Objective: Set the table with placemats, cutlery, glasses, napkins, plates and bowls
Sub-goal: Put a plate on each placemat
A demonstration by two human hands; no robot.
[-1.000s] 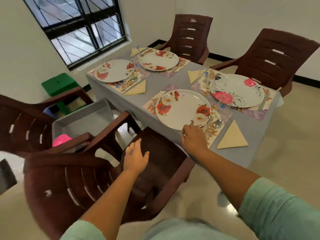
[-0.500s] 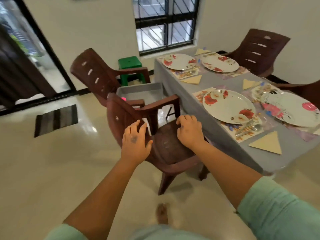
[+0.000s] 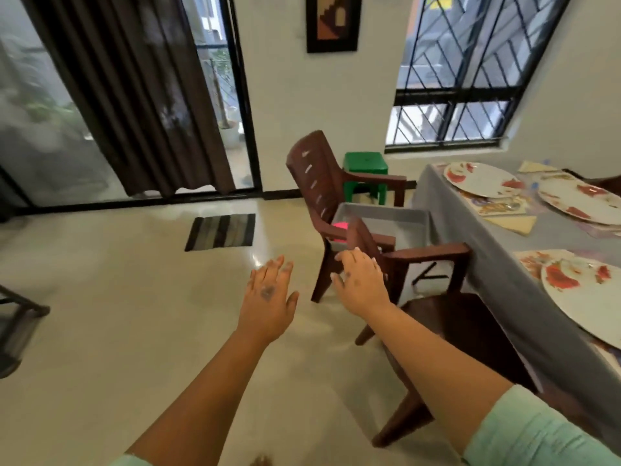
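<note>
Both hands empty, fingers spread: left hand mid-frame over floor, right hand by chair back, prob. reaching grey tub w/ remaining items.

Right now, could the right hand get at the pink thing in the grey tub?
Probably yes: the right hand hovers open at the brown plastic chair; the pink thing in the grey tub lies just beyond, uncovered.
</note>
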